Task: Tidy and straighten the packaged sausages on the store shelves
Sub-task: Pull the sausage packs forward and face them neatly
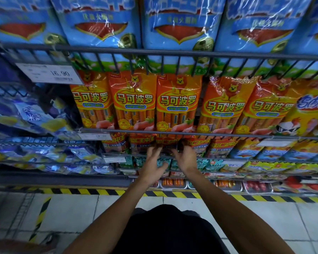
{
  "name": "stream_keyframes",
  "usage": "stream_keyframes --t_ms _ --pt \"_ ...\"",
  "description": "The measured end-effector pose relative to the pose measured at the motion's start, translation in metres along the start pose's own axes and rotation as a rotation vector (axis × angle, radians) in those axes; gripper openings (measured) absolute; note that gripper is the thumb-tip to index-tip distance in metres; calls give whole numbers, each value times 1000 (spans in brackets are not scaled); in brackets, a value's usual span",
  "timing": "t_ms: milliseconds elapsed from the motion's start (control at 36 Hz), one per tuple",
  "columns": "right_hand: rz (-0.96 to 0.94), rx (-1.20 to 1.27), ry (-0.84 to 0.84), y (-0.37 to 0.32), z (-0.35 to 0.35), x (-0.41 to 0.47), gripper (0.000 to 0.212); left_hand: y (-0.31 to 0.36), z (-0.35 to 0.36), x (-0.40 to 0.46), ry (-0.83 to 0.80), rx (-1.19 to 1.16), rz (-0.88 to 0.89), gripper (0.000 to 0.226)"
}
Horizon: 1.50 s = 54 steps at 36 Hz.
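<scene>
Orange sausage packs [176, 101] stand upright in a row on the middle shelf behind a wire rail [173, 133]. Below them is a row of red-orange sausage packs [141, 141]. My left hand [153, 165] and my right hand [184, 158] reach side by side to that lower row, fingertips against the front of one red-orange pack [166, 143] in the centre. The fingers look spread and fairly straight, blurred at the tips; I cannot tell whether they grip the pack. Large blue sausage packs [182, 24] fill the top shelf.
Blue and yellow bags [31, 118] lie jumbled on the left shelves. A price tag [50, 73] hangs on the upper rail. Yellow cartoon packs [305, 114] stand at the right. Lower shelves hold green packets and trays [173, 183]. Black-yellow tape [81, 191] edges the tiled floor.
</scene>
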State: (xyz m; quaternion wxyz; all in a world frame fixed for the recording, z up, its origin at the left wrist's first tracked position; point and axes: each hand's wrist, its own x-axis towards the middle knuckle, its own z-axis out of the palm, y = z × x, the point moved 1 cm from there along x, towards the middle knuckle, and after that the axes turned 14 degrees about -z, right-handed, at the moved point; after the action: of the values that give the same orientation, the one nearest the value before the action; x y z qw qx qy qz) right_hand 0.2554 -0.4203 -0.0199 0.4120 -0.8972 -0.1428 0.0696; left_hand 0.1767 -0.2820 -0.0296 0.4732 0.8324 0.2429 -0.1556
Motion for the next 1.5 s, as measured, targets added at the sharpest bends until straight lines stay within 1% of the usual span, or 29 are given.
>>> stream_keyframes --t_ms 83,139,194,250,278,361,444,528,667,750,861,944,1000,1139,1222,1361,1500 --pt "-25 19 10 0 2 -4 21 -3 -5 3 -36 57 18 70" --pt "-28 55 24 2 5 -10 25 -7 -13 2 -49 78 43 66" --pt "0 93 81 3 6 -18 30 -12 -23 0 -53 68 51 64" --pt "23 150 135 0 4 -27 28 -19 -31 -5 1 76 45 61" --pt "11 184 131 -2 5 -29 25 -24 -35 -7 51 85 47 59" --pt "-27 317 -15 -17 11 -28 25 -42 -45 -12 200 131 46 60" --pt "-66 250 -183 -37 25 -19 42 -54 -60 -16 267 221 12 65" --pt "-90 196 -261 -56 40 -18 60 -63 -77 -18 314 372 10 68" --pt "-59 128 -332 -73 65 -19 81 -69 -100 -19 267 531 19 72" --pt "-74 48 -384 -79 78 -22 84 -72 -108 -18 234 608 32 73" --pt "-48 49 -331 -82 87 -26 85 -78 -113 -12 188 725 55 75" --pt "-42 58 -297 -80 90 -32 87 -80 -111 -8 212 819 104 83" --pt "-33 75 -305 -81 91 -34 90 -79 -109 -7 225 823 107 87" --pt "-14 79 -407 -85 87 -30 99 -75 -101 1 234 853 57 88" --pt "-38 85 -406 -81 87 -29 102 -74 -92 7 241 831 49 89" --pt "-61 85 -423 -73 81 -29 101 -78 -88 9 254 819 61 87" --pt "-43 47 -472 -67 71 -27 92 -81 -88 10 256 744 76 85"
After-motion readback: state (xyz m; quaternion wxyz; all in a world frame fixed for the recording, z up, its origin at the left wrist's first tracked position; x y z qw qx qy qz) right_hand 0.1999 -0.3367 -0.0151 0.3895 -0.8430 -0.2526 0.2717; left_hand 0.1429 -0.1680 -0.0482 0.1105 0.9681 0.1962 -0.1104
